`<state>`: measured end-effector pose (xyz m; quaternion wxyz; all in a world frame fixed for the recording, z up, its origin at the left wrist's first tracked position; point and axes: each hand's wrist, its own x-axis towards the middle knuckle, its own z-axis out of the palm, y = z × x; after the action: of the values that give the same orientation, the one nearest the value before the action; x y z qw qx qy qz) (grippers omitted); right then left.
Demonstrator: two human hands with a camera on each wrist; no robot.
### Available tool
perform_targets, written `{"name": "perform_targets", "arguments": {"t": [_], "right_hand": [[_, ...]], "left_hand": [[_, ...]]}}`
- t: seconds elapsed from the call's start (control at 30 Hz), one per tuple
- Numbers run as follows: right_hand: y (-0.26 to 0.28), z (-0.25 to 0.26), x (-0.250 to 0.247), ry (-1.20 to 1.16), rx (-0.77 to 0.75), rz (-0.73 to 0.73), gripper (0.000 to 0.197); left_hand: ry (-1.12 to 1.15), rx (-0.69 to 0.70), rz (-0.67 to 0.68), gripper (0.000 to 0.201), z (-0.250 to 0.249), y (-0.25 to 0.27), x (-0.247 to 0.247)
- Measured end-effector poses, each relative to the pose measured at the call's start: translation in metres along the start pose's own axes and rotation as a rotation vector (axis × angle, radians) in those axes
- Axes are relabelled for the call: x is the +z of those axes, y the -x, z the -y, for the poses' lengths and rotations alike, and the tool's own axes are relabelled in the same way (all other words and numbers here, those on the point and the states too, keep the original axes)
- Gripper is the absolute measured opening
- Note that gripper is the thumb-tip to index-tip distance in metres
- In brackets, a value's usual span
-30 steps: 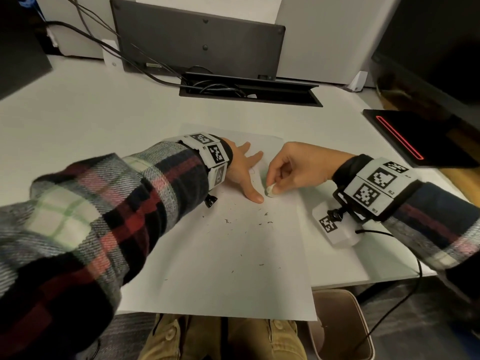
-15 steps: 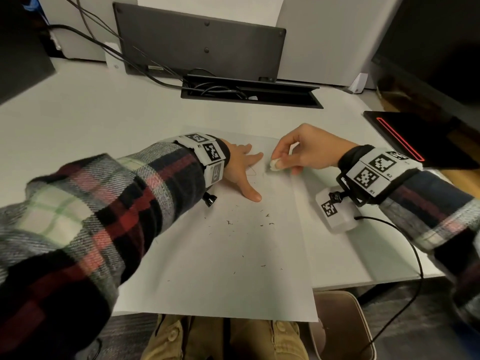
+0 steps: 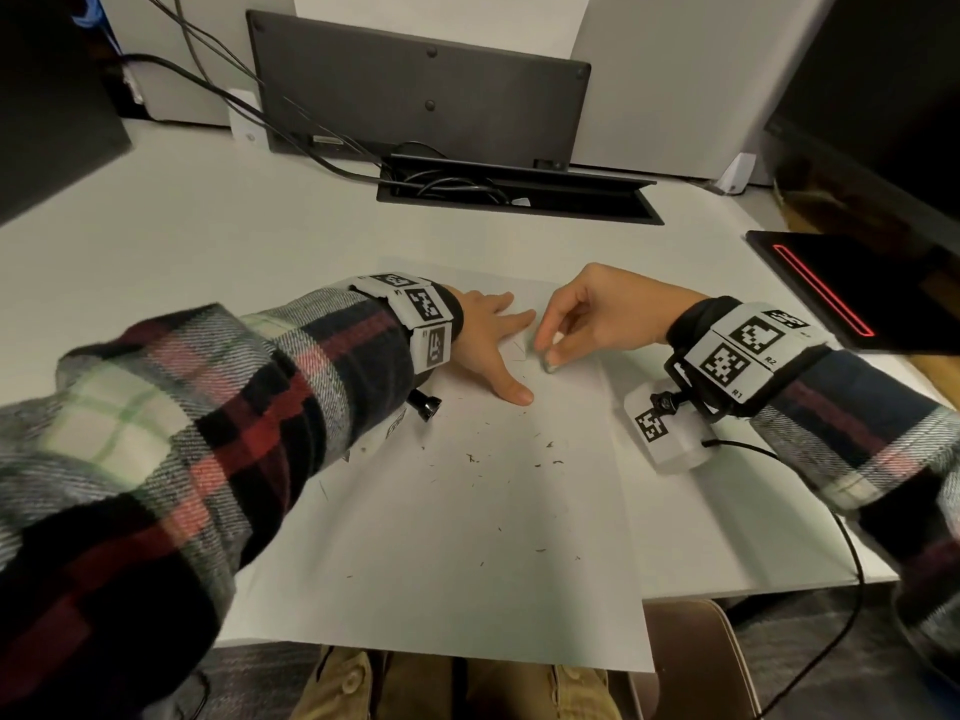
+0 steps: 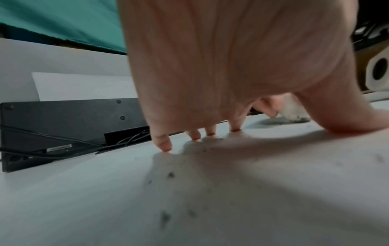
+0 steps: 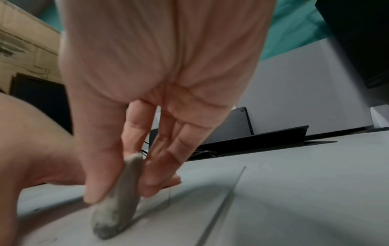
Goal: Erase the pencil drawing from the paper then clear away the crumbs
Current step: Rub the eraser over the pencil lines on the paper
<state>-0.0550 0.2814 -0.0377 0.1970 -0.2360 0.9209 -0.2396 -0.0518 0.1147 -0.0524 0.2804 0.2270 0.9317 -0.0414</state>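
Observation:
A white sheet of paper (image 3: 467,563) lies on the desk, its near edge hanging over the front. My left hand (image 3: 493,340) lies flat on it with fingers spread, pressing it down. My right hand (image 3: 582,314) pinches a worn grey-white eraser (image 3: 549,362) between thumb and fingers, its dirty tip on the paper just right of the left thumb. The right wrist view shows the eraser (image 5: 118,208) touching the sheet. Faint pencil lines (image 3: 517,350) remain between the hands. Several dark crumbs (image 3: 540,454) are scattered below the hands.
A black cable tray (image 3: 519,197) with cords and a dark panel (image 3: 415,80) stand at the back of the desk (image 3: 182,241). A black device with a red line (image 3: 841,298) sits at the right edge. A brown bin (image 3: 691,662) is under the desk front.
My right hand moved the eraser away up the paper, then back down towards the left thumb. My left hand has stayed pressed on the sheet.

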Motion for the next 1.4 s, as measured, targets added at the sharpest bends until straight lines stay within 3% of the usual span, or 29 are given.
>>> {"name": "perform_targets", "arguments": {"t": [0.07,0.2,0.4,0.6,0.77,0.93,1.1,1.2,1.3,1.4], "right_hand": [[0.0,0.001,0.0,0.032,0.014,0.005,0.022],[0.0,0.001,-0.004,0.098,0.041,0.013,0.019],[-0.01,-0.001,-0.003,0.143,0.026,-0.1,0.019],[0.0,0.003,0.002,0.085,-0.019,0.019,0.018],[-0.011,0.002,0.001,0.224,-0.022,-0.089,0.013],[0.001,0.005,0.005,0.155,-0.047,0.033,0.022],[-0.011,0.004,0.002,0.214,-0.026,-0.066,0.014],[-0.001,0.006,0.005,0.162,-0.039,0.013,0.022],[0.006,0.008,0.007,0.12,-0.036,0.101,0.018],[0.002,0.004,0.003,0.08,-0.006,0.016,0.014]], "left_hand": [[-0.006,0.005,0.001,0.104,0.001,-0.001,0.0],[-0.013,0.005,-0.003,0.102,0.0,0.001,0.0],[-0.02,0.002,0.008,0.104,0.0,0.001,-0.001],[-0.038,-0.005,0.011,0.105,-0.001,0.0,-0.002],[-0.034,-0.007,0.015,0.104,-0.002,0.001,-0.002],[-0.047,-0.006,0.019,0.105,-0.002,0.0,-0.003],[-0.038,-0.006,0.02,0.104,-0.003,0.0,-0.003],[-0.047,-0.015,0.017,0.105,-0.002,-0.002,-0.003],[-0.045,-0.011,0.012,0.106,-0.001,-0.001,-0.002],[-0.007,0.002,0.01,0.11,0.002,0.004,-0.003]]}}
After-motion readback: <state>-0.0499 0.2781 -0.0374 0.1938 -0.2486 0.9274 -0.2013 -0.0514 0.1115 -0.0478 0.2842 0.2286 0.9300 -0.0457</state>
